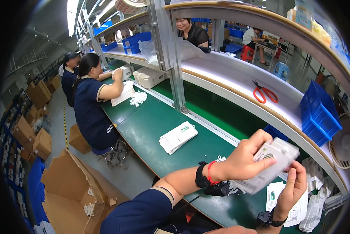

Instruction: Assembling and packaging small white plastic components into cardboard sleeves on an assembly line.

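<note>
My left hand (243, 160) grips a stack of flat white printed cartons (266, 169) above the right part of the green bench (140, 132); the cartons are blurred by motion. My right hand (294, 189) has its fingertips pinched at the near right edge of that stack. Below my right hand lie more flat white cartons (274, 193), some partly hidden by it. Another neat carton stack (179, 137), with a hang tab at its far end, rests on the bench to the left. Small white pieces (233, 189) lie beneath my left wrist.
Red-handled pliers (265, 93) and a blue bin (319, 113) sit on the shelf over the bench. Co-workers (91, 101) sit along the bench at left, near a white heap (138, 98). An open cardboard box (68, 183) stands on the floor at left.
</note>
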`<state>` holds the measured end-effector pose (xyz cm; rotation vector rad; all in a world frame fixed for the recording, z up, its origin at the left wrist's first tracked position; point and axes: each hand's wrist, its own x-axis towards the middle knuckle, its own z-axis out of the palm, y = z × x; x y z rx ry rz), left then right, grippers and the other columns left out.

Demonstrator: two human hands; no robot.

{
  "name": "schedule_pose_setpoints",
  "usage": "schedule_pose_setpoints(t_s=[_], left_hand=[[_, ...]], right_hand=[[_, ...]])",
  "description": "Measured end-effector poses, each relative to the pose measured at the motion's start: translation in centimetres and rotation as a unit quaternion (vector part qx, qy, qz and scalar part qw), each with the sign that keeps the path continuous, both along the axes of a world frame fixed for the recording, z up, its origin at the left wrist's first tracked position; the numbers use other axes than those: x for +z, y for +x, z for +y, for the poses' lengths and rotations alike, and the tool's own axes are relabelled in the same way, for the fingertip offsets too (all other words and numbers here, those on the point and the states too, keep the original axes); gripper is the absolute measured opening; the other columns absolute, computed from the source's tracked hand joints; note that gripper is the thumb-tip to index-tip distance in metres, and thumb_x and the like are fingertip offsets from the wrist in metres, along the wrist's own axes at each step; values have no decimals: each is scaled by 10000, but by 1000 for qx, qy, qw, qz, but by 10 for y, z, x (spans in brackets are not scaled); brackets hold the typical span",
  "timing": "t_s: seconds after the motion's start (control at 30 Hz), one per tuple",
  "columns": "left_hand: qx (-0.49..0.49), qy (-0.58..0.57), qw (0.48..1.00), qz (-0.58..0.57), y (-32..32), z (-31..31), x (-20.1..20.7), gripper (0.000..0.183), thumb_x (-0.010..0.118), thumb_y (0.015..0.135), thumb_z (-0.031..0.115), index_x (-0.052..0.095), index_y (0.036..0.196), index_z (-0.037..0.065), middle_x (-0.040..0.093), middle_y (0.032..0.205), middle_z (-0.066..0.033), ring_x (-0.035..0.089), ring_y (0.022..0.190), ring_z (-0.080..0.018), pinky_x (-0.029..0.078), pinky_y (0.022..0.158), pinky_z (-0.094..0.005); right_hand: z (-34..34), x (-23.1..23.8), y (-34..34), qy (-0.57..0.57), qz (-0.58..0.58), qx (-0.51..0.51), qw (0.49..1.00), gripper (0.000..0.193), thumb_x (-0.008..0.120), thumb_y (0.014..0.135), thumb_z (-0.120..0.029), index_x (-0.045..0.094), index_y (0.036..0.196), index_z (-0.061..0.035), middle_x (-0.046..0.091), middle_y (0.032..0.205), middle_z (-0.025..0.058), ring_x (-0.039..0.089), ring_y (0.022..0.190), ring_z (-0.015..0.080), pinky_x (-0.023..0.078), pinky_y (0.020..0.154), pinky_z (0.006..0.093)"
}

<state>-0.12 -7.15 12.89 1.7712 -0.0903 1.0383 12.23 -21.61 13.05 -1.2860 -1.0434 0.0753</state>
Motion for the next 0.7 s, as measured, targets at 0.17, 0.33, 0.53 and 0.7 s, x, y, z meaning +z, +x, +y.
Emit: schedule_pose_setpoints(t_s=[0.17,0.33,0.53,0.7], left_hand=[[64,-88,983,-150,-9,-6,4,303,641,852,37,433,1071,32,554,958,-66,532,873,-84,444,737,-238],[-361,-339,862,-107,-18,4,24,679,657,841,273,300,1354,9,496,1204,-130,514,1088,-159,417,932,-306],[-452,-373,809,-42,-11,5,14,1184,806,512,584,332,1380,-67,473,1312,-248,500,1197,-306,354,1058,-397],[-463,-388,797,2,-16,5,17,1242,889,436,536,327,1375,-50,477,1302,-261,462,1237,-314,334,1071,-419]], right_hand=[[6,-1,-8,-171,-54,140,974,199,544,915,-97,605,1018,62,659,870,92,582,770,124,460,720,256],[5,0,-11,-179,7,212,961,236,539,915,-87,589,1083,70,669,921,104,586,798,115,464,751,250],[5,-3,-17,-188,81,297,933,242,532,912,-73,597,1077,91,672,919,103,596,807,128,467,720,242],[2,-3,-16,-215,109,299,923,235,564,900,-103,617,1034,83,675,911,99,601,801,140,464,712,254]])
